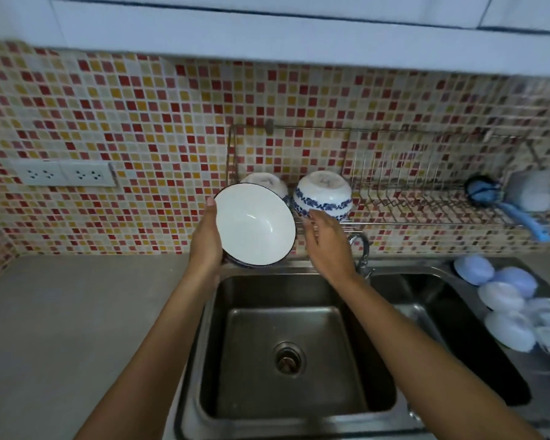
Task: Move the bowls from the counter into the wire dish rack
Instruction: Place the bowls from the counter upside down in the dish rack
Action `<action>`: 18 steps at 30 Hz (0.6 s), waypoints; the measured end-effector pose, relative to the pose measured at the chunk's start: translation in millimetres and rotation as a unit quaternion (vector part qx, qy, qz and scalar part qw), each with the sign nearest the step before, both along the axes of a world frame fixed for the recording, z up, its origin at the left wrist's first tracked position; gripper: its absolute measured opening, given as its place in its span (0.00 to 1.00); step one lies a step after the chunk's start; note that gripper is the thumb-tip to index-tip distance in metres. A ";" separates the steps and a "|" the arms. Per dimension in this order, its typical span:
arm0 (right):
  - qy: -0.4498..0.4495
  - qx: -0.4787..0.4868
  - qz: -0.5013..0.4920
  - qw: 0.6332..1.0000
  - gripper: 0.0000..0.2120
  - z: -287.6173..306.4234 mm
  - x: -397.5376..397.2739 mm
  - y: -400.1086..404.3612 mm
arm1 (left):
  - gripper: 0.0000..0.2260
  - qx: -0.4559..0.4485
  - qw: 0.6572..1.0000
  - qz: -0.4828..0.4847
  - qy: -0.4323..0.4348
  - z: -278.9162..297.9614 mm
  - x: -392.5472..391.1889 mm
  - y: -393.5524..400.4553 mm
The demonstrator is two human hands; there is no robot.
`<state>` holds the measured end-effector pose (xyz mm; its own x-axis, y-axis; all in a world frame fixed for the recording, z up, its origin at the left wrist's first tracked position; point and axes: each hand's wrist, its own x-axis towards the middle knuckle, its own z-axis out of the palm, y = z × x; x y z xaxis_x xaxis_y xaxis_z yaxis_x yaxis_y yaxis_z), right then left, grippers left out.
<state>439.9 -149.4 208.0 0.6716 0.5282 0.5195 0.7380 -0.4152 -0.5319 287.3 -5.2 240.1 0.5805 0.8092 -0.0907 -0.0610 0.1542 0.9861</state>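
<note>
My left hand (205,241) grips a white bowl with a dark rim (254,224), tilted so its inside faces me, in front of the left end of the wire dish rack (426,201). Two bowls rest upside down in the rack: a blue-patterned bowl (323,195) and another bowl (262,182) partly hidden behind the held one. My right hand (326,239) is open, fingers spread, just below the blue-patterned bowl. Several more upside-down bowls (508,300) lie on the counter at the right of the sink.
A double steel sink (286,344) lies below my arms, with a tap (361,249) behind my right hand. A blue brush (518,214) and a cup holder (534,188) hang at the rack's right end. Grey counter (77,328) stretches left; wall sockets (64,174) sit above it.
</note>
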 end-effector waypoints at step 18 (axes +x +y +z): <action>-0.145 -0.022 -0.021 0.989 0.17 -30.6 50.1 4.9 | 0.25 0.481 0.868 0.078 0.094 88.5 125.6 30.5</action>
